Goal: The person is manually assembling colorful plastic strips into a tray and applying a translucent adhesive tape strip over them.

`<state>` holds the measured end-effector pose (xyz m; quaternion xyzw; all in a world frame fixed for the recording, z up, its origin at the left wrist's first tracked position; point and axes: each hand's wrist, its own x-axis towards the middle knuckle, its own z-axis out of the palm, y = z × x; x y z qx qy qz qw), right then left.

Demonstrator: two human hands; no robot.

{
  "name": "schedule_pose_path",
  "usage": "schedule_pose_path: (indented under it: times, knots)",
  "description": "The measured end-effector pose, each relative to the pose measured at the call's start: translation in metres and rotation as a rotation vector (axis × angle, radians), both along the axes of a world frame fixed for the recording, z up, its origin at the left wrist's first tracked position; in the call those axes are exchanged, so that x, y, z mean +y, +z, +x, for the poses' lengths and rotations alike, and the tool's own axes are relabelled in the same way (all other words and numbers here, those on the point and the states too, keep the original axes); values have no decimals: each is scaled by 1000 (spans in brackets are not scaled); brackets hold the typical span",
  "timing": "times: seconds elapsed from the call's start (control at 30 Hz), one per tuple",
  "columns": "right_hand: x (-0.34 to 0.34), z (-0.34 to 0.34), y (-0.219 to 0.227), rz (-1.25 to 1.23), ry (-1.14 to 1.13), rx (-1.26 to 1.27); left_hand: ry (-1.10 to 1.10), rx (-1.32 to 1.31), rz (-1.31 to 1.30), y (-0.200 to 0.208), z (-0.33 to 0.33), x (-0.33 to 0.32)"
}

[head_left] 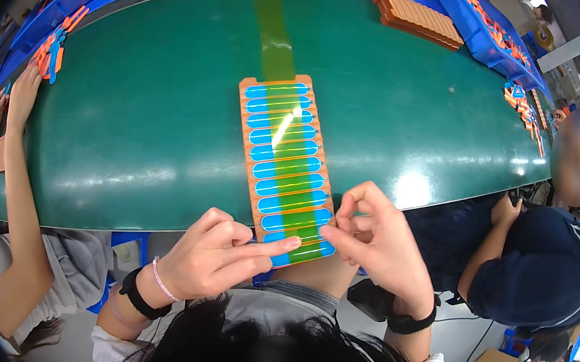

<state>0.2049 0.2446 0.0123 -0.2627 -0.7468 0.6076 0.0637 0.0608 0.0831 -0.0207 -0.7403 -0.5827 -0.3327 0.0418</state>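
An orange-brown ridged tray (247, 82) lies lengthwise before me, its near end at the table edge. Across its grooves sit several blue strips (270, 153) with rounded ends and thin orange outlines. My left hand (217, 259) rests over the near left corner, forefinger stretched across the nearest strips and the other fingers curled. At the near right edge is my right hand (388, 245). Its thumb touches the end of a strip, and its bent fingers stand a little apart from the thumb. Nothing shows in either hand.
A stack of ridged trays (421, 20) lies at the back right of the green table (151, 119). Blue bins (482, 30) of orange pieces line the far side. Co-workers sit left and right; one reaches toward a loose pile (54, 51). A translucent yellow-green band (274, 25) crosses table and tray.
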Motion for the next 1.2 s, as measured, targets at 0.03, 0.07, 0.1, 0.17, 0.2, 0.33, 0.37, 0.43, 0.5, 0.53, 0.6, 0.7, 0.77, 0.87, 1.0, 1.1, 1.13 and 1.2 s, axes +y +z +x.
schedule_pose_path:
  times: [0.03, 0.07, 0.1, 0.17, 0.2, 0.33, 0.37, 0.43, 0.5, 0.53, 0.6, 0.7, 0.77, 0.87, 1.0, 1.1, 1.13, 1.2]
  knots:
    - [2, 1, 5, -67, -50, -25, 7, 2, 0, -1, 0, 0]
    - [2, 0, 8, -135, -99, -50, 2, -19, -7, -1, 0, 0]
    - [2, -1, 10, -132, -96, -47, -9, -40, -9, 0, 1, 0]
    - [1, -4, 14, -34, -203, -12, -4, -18, 10, -1, 3, 0]
    - [1, -6, 13, -34, -187, -15, -1, 0, 21, -2, 2, 0]
    - [-1, -13, 5, 52, -124, -12, 5, -33, 32, -1, 2, 2]
    - [0, -13, 4, 22, -119, -26, 5, -30, 30, -1, 2, 2]
    - [0, -11, 4, -4, -120, -41, 0, -29, 31, -1, 4, 2]
    - [0, -9, 5, -45, -132, -28, -11, -52, 15, 0, 5, 5]
    - [0, -9, 2, -35, -150, -31, -29, -55, 26, 1, 5, 5]
    - [-2, -11, -6, -23, -121, 77, 24, -19, -17, 5, 5, 0]
    - [-9, -14, -2, 82, -143, 23, 35, -16, -9, 1, 4, -1]
    - [-12, -14, 1, 119, -148, 22, 23, 15, -24, 1, 5, -3]
    - [-13, -9, 4, 198, -177, 34, 9, 41, -19, 6, 8, -1]
    - [-12, -12, -11, 348, -179, 143, 108, 57, -33, -2, 10, -2]
    - [-10, -16, -18, 333, -189, 195, 159, -8, -17, -1, 16, 0]
    - [-6, -16, -17, 352, -213, 190, 161, -21, -16, -1, 18, 1]
    - [3, -13, -17, 122, -103, 172, 151, -31, -11, -2, 19, 1]
